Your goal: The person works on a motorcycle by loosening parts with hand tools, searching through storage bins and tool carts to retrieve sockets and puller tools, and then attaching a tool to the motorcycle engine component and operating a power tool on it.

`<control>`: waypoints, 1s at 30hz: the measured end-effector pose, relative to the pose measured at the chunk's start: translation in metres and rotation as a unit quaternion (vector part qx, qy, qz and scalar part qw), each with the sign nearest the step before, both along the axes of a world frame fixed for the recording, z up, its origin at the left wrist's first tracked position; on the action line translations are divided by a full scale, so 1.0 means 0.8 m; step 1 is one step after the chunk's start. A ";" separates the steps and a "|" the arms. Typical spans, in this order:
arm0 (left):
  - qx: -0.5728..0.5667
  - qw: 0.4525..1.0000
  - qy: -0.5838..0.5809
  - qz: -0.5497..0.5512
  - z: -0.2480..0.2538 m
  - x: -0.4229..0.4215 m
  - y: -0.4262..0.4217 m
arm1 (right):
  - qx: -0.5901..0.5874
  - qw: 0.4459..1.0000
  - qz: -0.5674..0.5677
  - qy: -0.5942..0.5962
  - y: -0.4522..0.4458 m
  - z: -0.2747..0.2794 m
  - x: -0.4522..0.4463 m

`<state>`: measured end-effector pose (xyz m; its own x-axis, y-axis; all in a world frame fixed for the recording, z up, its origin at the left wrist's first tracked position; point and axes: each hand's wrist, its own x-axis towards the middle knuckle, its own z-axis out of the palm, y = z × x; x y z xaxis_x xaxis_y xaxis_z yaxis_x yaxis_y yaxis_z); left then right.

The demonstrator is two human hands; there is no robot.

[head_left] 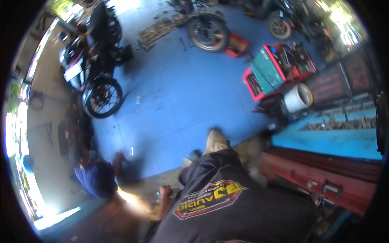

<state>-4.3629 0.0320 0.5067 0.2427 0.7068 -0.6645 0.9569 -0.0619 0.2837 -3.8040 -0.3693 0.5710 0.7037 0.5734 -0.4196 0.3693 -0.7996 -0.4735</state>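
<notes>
On the left side of my dark printed shirt (210, 198), my left hand (165, 191) is closed, with its fingers curled. Small blurred metallic parts lie beside it, and whatever it may hold cannot be made out. To the right of my body, a brown smear beside the red metal case (320, 178) appears to be my right hand (266, 167); its fingers are lost in blur. My light-coloured trouser leg (215, 142) shows above the shirt. Another person in a blue head covering (97, 178) is low down at the left, close to my left hand.
Motorcycles stand at the left (103, 97), top centre (208, 34) and top right (280, 27) on the blue tiled floor (174, 97). A red and green tool cart (267, 71), white bucket (296, 98) and bright blue tray (324, 139) are on the right.
</notes>
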 end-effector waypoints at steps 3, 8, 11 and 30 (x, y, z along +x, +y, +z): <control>-0.112 0.950 -0.093 0.277 -0.024 0.073 0.167 | -0.166 0.977 -0.059 0.121 0.058 -0.053 -0.017; -0.040 0.932 -0.191 0.304 0.106 0.400 0.368 | -0.079 0.985 -0.008 0.154 0.243 -0.096 0.060; -0.053 0.949 -0.190 0.247 0.064 0.564 0.448 | -0.073 0.989 -0.048 0.116 0.333 -0.069 0.204; -0.186 0.957 0.045 -0.219 -0.048 1.134 0.742 | 0.062 0.893 -0.446 0.000 0.573 0.009 0.600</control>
